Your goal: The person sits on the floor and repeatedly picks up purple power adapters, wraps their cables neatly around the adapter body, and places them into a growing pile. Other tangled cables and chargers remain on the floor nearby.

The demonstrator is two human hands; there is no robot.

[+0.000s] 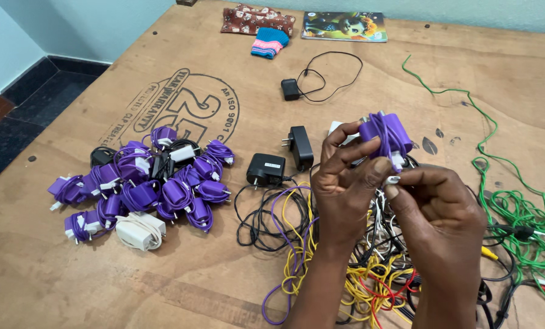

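My left hand (345,183) grips a purple cable bundle (387,133), wound into a tight coil and held up above the table. My right hand (440,204) pinches the bundle's loose plug end (394,180) between thumb and fingers just below the coil. Under both hands lies a tangle of yellow, black, red and white wires (370,274). To the left rests a pile of wound purple cable bundles (144,186) with a white coiled cable (139,230) at its front.
Two black power adapters (266,169) (300,146) lie beside the tangle, a third with a thin cord (290,89) farther back. A green wire (516,213) sprawls at the right. A book (344,26), a knitted sock (268,42) and patterned cloth (257,18) sit at the plywood table's (71,286) far edge.
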